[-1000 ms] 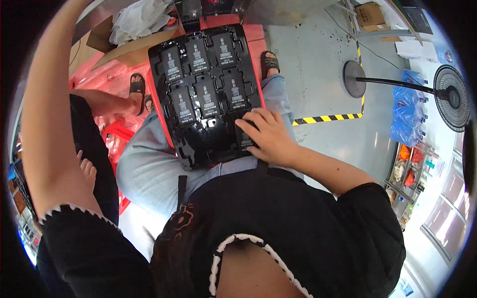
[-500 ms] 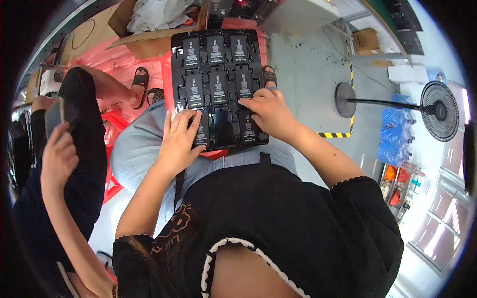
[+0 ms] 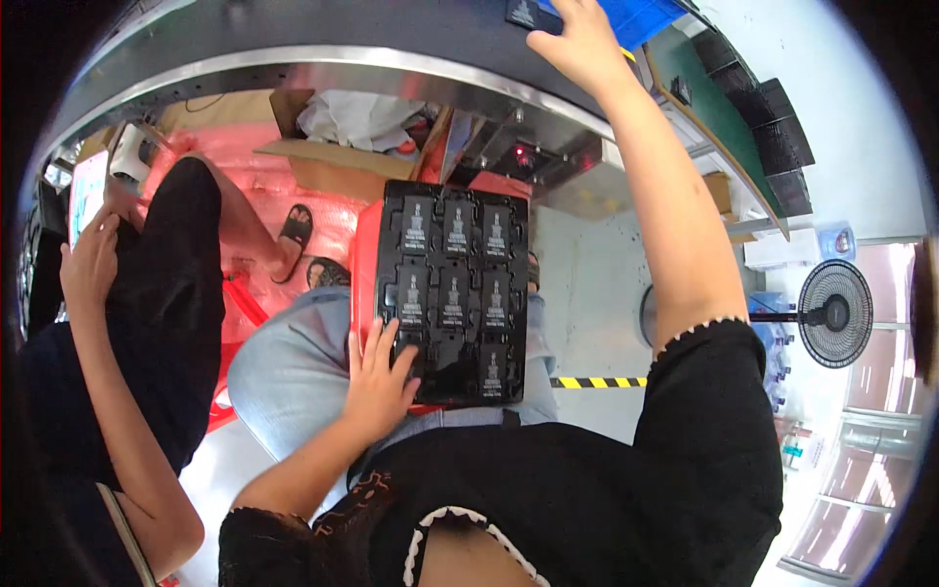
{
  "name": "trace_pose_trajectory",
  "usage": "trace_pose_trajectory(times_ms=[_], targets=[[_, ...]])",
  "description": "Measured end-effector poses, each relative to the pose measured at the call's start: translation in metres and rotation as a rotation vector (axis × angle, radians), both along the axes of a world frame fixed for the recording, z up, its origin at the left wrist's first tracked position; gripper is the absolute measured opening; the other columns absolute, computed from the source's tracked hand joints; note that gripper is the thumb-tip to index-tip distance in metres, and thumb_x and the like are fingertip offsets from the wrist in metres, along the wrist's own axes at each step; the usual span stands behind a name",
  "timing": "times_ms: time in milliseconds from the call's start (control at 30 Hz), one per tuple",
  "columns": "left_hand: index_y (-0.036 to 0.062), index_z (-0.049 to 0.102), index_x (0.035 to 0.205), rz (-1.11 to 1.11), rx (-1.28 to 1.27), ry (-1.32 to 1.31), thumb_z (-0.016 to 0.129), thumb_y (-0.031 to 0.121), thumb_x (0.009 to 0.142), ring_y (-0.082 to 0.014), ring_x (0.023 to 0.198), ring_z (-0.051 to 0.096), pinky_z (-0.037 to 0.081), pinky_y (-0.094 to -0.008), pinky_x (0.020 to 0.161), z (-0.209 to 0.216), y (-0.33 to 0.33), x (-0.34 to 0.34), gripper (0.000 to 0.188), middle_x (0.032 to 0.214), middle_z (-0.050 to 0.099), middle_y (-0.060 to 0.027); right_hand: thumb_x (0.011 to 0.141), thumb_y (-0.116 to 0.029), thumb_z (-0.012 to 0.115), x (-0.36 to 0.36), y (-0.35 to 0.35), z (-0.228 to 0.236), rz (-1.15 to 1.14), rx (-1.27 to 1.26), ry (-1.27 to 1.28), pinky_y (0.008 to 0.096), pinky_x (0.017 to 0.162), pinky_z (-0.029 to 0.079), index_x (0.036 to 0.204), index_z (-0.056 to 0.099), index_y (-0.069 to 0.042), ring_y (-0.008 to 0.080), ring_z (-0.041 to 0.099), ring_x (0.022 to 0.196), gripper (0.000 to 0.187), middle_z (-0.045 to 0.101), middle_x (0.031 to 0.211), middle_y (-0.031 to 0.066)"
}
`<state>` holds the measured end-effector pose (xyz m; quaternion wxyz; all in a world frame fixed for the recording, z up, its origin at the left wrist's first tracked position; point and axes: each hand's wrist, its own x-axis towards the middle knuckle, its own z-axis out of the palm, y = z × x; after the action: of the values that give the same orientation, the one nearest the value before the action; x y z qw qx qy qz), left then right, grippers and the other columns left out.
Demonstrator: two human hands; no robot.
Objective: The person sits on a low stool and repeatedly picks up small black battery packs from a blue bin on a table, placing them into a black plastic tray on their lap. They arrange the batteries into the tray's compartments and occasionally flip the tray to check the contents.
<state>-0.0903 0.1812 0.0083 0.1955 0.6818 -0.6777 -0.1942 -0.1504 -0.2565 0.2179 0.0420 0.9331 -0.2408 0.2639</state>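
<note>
A black plastic tray [image 3: 389, 210] lies across my lap, its pockets holding several flat black batteries [image 3: 455, 223] with pale print. The bottom middle pocket [image 3: 452, 370] shows bare black plastic. My left hand [image 3: 380, 382] rests on the tray's lower left corner, fingers spread, partly covering the pocket there. Far off at the top, my right hand [image 3: 587, 47] reaches over the dark bench surface [image 3: 391, 24], thumb and fingers apart. Beside its fingers lies another flat black battery [image 3: 526, 13]. The upper edge of the picture cuts off some of those fingertips.
A metal rail [image 3: 323, 59] edges the bench. A blue sheet or bin [image 3: 641, 18] lies past my right hand. Under the bench stands an open carton [image 3: 333, 166]. At left sits a person [image 3: 93, 264] with a phone; a fan [image 3: 834, 313] stands at right.
My right hand has left the tray and gone up to the bench beside a battery. My left hand stays on the tray's lower left. The view has tilted up, bringing the bench in.
</note>
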Motion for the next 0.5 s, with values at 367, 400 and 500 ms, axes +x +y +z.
trace_pose_trajectory(times_ms=[367, 400, 500], targets=[[0.0045, 0.042, 0.142, 0.022, 0.046, 0.147, 0.069, 0.016, 0.082, -0.0483, 0.144, 0.014, 0.019, -0.0561, 0.116, -0.018, 0.01, 0.005, 0.066, 0.155, 0.018, -0.0249, 0.061, -0.024, 0.073, 0.003, -0.031, 0.014, -0.203, 0.15, 0.293, 0.0368, 0.096, 0.045, 0.142, 0.042, -0.003, 0.0296, 0.049, 0.123, 0.089, 0.05, 0.136, 0.0208], [0.0037, 0.041, 0.142, 0.01, 0.029, 0.166, 0.069, 0.016, 0.082, -0.0482, 0.144, 0.014, 0.019, -0.0553, 0.116, -0.018, 0.008, 0.005, 0.067, 0.156, 0.017, -0.025, 0.061, -0.025, 0.073, -0.009, -0.013, 0.016, -0.189, 0.008, 0.202, 0.0372, 0.096, 0.045, 0.141, 0.043, -0.004, 0.0297, 0.049, 0.124, 0.088, 0.051, 0.136, 0.0202], [0.0019, 0.039, 0.142, 0.028, 0.011, 0.204, 0.071, 0.013, 0.08, -0.048, 0.144, 0.016, 0.02, -0.0522, 0.116, -0.017, 0.007, 0.004, 0.07, 0.156, 0.015, -0.0264, 0.062, -0.023, 0.074, -0.039, 0.12, -0.009, -0.039, -0.01, -0.006, 0.0419, 0.099, 0.043, 0.137, 0.047, -0.004, 0.0335, 0.049, 0.123, 0.082, 0.052, 0.13, 0.0199]])
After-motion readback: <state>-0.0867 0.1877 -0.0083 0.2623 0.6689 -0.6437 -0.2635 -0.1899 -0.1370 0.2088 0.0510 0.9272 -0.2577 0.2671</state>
